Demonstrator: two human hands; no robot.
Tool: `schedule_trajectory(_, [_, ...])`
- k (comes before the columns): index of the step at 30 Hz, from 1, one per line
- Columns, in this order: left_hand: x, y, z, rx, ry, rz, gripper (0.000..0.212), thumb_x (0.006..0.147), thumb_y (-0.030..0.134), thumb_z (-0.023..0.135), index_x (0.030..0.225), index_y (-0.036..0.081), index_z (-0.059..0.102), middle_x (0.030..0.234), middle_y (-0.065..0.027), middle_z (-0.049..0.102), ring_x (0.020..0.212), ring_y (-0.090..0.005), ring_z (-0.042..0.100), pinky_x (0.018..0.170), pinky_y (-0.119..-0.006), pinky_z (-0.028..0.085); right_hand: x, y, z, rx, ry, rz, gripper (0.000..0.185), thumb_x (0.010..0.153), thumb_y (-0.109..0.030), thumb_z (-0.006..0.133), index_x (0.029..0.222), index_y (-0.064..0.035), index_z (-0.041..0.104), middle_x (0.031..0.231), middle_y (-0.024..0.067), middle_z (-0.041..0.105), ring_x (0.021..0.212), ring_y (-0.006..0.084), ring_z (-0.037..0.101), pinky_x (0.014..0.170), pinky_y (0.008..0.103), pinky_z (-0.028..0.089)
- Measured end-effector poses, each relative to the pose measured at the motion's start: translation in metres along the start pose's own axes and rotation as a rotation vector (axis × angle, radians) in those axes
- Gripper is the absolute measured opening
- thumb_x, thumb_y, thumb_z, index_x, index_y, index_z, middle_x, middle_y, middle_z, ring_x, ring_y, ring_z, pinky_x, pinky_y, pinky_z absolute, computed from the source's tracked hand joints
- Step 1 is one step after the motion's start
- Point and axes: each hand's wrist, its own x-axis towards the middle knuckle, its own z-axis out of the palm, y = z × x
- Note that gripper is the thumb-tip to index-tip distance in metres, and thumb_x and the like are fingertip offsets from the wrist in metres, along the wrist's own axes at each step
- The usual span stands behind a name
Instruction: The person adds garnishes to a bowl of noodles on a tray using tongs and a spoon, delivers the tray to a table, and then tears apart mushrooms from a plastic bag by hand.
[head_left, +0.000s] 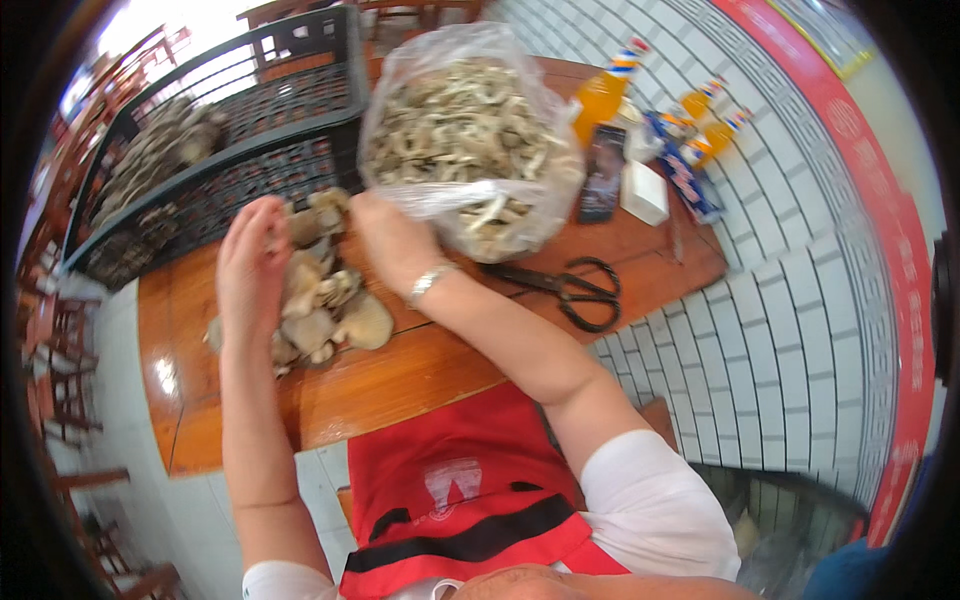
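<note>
A heap of oyster mushrooms (311, 292) lies on the wooden table (442, 360) in front of me. My left hand (253, 251) is at the heap's left side, its fingers bent; whether they hold a mushroom is unclear. My right hand (394, 240), with a metal band at the wrist, is to the right of the heap, beside the near rim of a clear plastic bag (551, 225). Its fingertips are hidden. Torn mushroom strips (465, 127) fill the bag. Right of my right forearm lies a pair of black-handled scissors (574, 289).
A black plastic crate (232, 161) holding more oyster mushrooms (161, 154) stands at the back left. On the right are a smartphone (602, 172), a white box (645, 193), a blue packet (686, 176) and orange drink bottles (600, 97). A tiled wall (757, 322) borders the table.
</note>
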Motion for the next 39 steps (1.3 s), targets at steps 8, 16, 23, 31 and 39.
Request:
schedule_trajectory(8, [-0.010,0.005,0.017,0.389,-0.103,-0.009,0.022,0.096,0.020,0.055,0.110,0.005,0.063,0.073,0.0062,0.052,0.063,-0.0001,0.042,0.055,-0.015,0.032,-0.016,-0.007,-0.028,1.578,-0.112,0.160,0.020,0.093,-0.006,0.058,0.112,-0.0037,0.054,0.101,0.0062,0.063,0.085,0.0106,0.059,0.076,0.0238,0.049])
schedule_trajectory(16, [-0.013,0.005,0.023,0.383,-0.202,-0.076,0.014,0.094,0.018,0.060,0.099,0.006,0.065,0.074,0.0058,0.057,0.062,0.0000,0.041,0.055,-0.015,0.032,-0.021,-0.001,-0.017,1.896,-0.339,0.164,0.016,0.095,-0.013,0.057,0.110,-0.0062,0.052,0.100,0.0055,0.061,0.087,0.0117,0.059,0.078,0.0259,0.048])
schedule_trajectory(23, [-0.012,0.008,0.019,0.348,-0.194,-0.088,0.010,0.092,0.016,0.064,0.095,0.006,0.063,0.073,0.0056,0.056,0.066,-0.0005,0.047,0.058,-0.015,0.036,-0.022,-0.007,-0.025,1.614,-0.136,0.239,0.018,0.096,-0.018,0.058,0.107,-0.0042,0.057,0.097,0.0020,0.061,0.087,0.0079,0.058,0.077,0.0236,0.047])
schedule_trajectory(31, [-0.017,0.009,0.029,0.477,-0.220,-0.079,0.011,0.089,0.013,0.066,0.094,0.005,0.062,0.079,0.0033,0.060,0.068,-0.0020,0.051,0.060,-0.016,0.040,-0.025,-0.006,-0.018,1.306,0.032,0.075,0.013,0.090,-0.009,0.065,0.099,-0.0024,0.060,0.090,0.0003,0.063,0.080,0.0049,0.058,0.072,0.0203,0.048])
schedule_trajectory(39, [-0.017,0.007,0.024,0.463,-0.245,-0.075,0.011,0.087,0.011,0.067,0.094,0.004,0.062,0.083,0.0023,0.061,0.070,-0.0029,0.053,0.062,-0.017,0.042,-0.026,-0.007,-0.024,1.386,-0.031,0.139,0.011,0.090,-0.006,0.065,0.098,-0.0025,0.059,0.090,0.0002,0.063,0.080,0.0057,0.059,0.074,0.0211,0.050])
